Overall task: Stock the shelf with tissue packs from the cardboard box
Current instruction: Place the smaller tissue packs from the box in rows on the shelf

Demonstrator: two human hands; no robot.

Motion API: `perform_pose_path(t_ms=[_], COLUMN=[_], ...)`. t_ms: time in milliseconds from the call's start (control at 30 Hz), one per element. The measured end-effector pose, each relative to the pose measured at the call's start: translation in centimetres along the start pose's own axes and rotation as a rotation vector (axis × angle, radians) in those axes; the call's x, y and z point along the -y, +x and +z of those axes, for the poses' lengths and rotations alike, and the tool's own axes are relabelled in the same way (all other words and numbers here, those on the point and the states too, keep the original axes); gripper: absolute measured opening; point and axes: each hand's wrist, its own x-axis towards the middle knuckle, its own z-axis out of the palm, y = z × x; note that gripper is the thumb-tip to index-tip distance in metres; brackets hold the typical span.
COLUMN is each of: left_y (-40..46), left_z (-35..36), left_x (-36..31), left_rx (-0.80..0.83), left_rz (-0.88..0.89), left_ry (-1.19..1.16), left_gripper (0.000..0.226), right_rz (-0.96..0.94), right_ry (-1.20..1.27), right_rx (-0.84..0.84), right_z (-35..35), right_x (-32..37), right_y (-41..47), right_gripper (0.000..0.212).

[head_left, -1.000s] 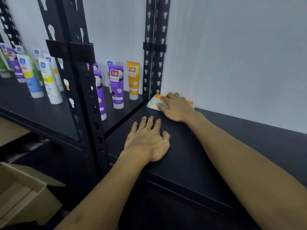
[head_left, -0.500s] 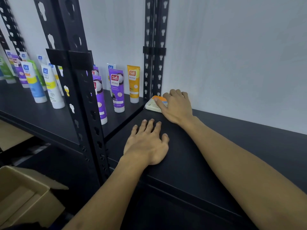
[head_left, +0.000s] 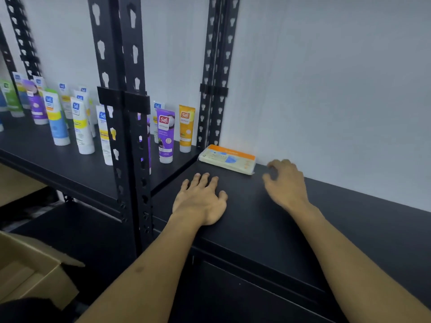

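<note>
Black shelf (head_left: 268,229), flat and bare under both hands, against a pale wall. Cardboard box (head_left: 35,273), flaps up, low and well off to the left of the left hand, contents hidden. Row of upright tubes (head_left: 165,134) on the neighbouring shelf, beyond the post left of the left hand. Left hand (head_left: 200,201): fingers spread flat on the shelf, holding nothing. Right hand (head_left: 285,183): blurred, fingers loosely curled, empty, just beside the pack's right end and apart from it. Tissue pack (head_left: 227,159): lying flat in the back corner, ahead of the left hand, close to the wall. Risk, as judged: later packs pushed in carelessly could skew this one or nudge it left into the tubes.
</note>
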Motion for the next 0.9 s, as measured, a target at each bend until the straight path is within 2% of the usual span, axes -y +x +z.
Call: perform_pose_path(t_ms=[100,167,267,400,467,567,633,700,900], left_y=[-0.1,-0.3,-0.6,-1.5,-2.2,-3.8,-4.8,-5.9,-15.7], left_z=[-0.2,-0.2,-0.4,-0.7,-1.0,-1.7,-1.6,-0.4,4.4], left_x=[0.1,0.0,0.0,-0.4,-0.8,-2.7,-4.3,-5.3,-7.2], left_rx=[-0.013,-0.021,-0.033,-0.084,-0.145,-0.131,-0.104,-0.097,-0.189], left_rz=[0.004,0.012,0.014,0.024,-0.001,-0.033,-0.070,-0.050,0.192], left_ry=[0.000,0.002,-0.006,-0.002,0.073,0.271,0.255,0.217,0.162], left_gripper=[0.065,0.065,0.064,0.060,0.054,0.042,0.037,0.045,0.072], right_rz=[0.233,0.294,0.266,0.212,0.214,0.233,0.227,0.210,0.191], right_ry=[-0.058,-0.148,-0.231,-0.220,-0.219,-0.209,-0.219,-0.244,-0.186], right_rx=[0.151,0.174,0.150,0.134,0.180,0.275,0.281,0.253,0.081], right_z=[-3.2,-5.1,-7.1,-9.3,-10.0,-10.7,-10.9,-11.1,-11.5], right_x=[-2.6,-3.4,-3.2,-2.9,-2.7,-2.2,-2.0,-1.7,-0.8], right_y=[-3.9,-6.9,-11.3,-16.0,-17.6,-19.9,-21.3,-22.7,-28.1], right_gripper=[0.027,0.030,0.031,0.034,0.043,0.053,0.055,0.055,0.055])
